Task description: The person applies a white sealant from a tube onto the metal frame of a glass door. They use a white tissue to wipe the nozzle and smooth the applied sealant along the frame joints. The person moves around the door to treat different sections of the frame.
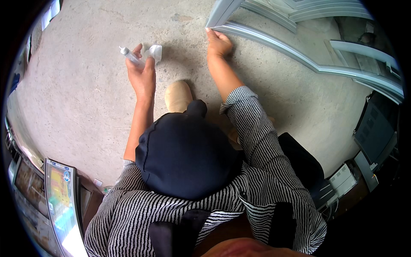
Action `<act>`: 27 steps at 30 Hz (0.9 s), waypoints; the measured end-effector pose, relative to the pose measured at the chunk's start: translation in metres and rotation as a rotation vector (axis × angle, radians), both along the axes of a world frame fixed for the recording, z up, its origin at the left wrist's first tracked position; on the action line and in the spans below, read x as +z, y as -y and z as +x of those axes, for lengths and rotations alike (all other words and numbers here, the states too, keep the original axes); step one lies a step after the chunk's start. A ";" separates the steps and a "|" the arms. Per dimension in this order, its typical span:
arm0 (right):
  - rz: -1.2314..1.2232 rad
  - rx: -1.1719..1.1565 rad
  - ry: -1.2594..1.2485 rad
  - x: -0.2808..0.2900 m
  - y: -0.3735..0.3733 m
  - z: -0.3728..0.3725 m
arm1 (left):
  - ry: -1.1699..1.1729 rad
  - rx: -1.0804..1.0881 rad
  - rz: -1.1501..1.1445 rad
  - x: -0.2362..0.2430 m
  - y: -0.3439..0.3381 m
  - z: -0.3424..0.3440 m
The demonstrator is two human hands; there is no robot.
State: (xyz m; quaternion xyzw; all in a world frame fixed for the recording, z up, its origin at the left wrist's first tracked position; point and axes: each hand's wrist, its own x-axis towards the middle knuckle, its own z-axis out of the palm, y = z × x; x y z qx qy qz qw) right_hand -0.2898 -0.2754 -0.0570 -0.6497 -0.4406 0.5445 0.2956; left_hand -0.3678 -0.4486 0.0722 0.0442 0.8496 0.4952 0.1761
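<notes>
My left hand (142, 79) is wrapped round a clear-white plastic squeeze bottle (133, 58) with a narrow nozzle pointing up and left. A crumpled white tissue (154, 52) shows beside its fingers, apparently in the same hand. My right hand (219, 44) is closed, with thumb and fingers at the lower corner of a pale grey window frame (265, 39). Whether something small sits between those fingertips is hidden. The frame stands at the upper right, over the concrete floor.
Another grey frame section (364, 51) and a dark panel (376, 122) are at the right. A printed display board (63, 201) stands at the lower left. Below my hands are a beige shoe (178, 97) and my dark-covered knee (188, 154) on the concrete floor (90, 90).
</notes>
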 end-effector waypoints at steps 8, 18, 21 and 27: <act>0.040 0.045 0.121 -0.010 0.000 0.000 | 0.021 0.013 0.012 0.004 -0.001 0.000; -0.302 0.332 0.067 0.035 0.023 0.021 | -0.059 0.015 0.030 -0.005 0.001 -0.002; -0.381 0.367 0.076 0.050 0.025 0.027 | 0.015 0.043 0.042 0.010 -0.004 -0.001; 0.187 0.527 0.237 0.021 0.002 0.042 | 0.040 0.080 0.116 0.015 -0.008 -0.001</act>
